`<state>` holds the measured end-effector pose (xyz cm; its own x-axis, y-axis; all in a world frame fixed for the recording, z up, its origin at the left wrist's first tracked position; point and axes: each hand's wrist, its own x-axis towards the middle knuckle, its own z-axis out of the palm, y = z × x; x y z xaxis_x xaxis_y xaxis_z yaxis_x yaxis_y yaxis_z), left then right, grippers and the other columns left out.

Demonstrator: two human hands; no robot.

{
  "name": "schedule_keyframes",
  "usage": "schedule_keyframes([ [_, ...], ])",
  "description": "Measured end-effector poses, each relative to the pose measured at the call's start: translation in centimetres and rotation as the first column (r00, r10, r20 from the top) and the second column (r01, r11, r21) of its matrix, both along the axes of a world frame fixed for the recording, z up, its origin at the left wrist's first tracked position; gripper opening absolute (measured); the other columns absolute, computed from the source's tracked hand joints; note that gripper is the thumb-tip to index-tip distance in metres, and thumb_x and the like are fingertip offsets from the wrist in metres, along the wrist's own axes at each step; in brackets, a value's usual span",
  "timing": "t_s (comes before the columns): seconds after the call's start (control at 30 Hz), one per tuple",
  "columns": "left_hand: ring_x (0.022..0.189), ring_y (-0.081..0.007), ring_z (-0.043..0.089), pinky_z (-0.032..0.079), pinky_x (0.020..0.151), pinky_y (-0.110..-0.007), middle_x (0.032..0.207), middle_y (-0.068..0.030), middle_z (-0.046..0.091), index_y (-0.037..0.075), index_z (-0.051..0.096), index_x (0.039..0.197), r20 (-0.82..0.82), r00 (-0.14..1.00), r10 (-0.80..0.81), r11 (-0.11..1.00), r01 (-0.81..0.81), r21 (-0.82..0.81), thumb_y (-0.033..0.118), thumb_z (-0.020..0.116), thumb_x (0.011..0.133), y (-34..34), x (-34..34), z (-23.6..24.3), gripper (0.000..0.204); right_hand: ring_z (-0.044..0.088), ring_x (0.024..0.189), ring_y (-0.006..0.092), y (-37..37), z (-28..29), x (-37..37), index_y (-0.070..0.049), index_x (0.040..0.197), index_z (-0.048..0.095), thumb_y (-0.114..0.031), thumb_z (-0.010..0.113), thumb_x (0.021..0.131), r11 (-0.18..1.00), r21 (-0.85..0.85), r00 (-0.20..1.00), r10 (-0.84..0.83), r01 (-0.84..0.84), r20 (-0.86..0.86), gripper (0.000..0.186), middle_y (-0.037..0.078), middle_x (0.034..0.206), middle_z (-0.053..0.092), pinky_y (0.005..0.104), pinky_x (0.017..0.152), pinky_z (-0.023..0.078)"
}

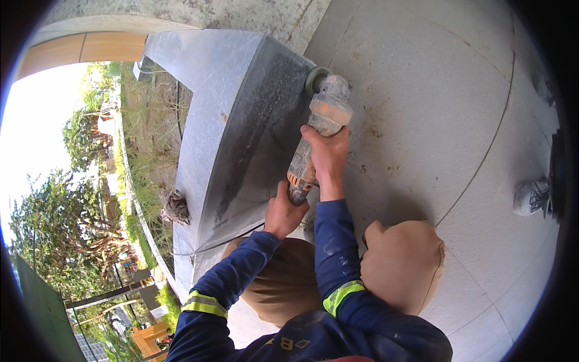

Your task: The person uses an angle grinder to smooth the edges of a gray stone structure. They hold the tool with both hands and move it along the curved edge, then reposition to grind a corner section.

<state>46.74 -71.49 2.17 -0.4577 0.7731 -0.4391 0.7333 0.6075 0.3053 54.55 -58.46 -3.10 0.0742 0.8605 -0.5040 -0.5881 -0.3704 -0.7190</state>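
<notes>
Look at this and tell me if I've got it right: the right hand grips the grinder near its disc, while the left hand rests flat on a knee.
The left hand is wrong: the head view shows it gripping the rear end of the grinder. The right hand does grip it nearer the disc.

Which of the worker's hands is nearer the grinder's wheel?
The right hand: it grips the grinder near its head, while the left hand holds the rear end, farther from the wheel.
</notes>
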Motion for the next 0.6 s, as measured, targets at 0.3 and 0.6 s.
schedule_keyframes([
  [0.3, 0.093, -0.0515, 0.066, 0.053, 0.078, -0.053, 0.095, -0.0310, 0.069, 0.003, 0.043, 0.120, 0.056, 0.998, 0.026, 0.991, -0.033, 0.130, 0.020, 0.074, 0.076, -0.7, 0.0, 0.6, 0.057, 0.064, 0.095, 0.0196, 0.0, 3.4, 0.1, 0.001, 0.125, 0.050, -0.008, 0.082, 0.076, 0.992, 0.111, 0.996, 0.052, -0.059, 0.069, 0.059, 0.011, 0.111, 0.064, 0.0347, 0.083, 0.053],
  [0.6, 0.089, -0.0450, 0.070, 0.054, 0.078, -0.047, 0.093, -0.0260, 0.071, 0.001, 0.047, 0.122, 0.007, 1.000, 0.003, 1.000, -0.003, -0.009, 0.022, 0.077, 0.076, -0.6, 0.1, 0.7, 0.058, 0.068, 0.096, 0.0278, -0.5, 0.6, -0.2, 0.004, 0.123, 0.048, -0.017, 0.083, 0.074, 1.000, 0.022, 0.997, 0.013, -0.015, 0.082, 0.063, 0.018, 0.109, 0.068, 0.0386, 0.087, 0.053],
])
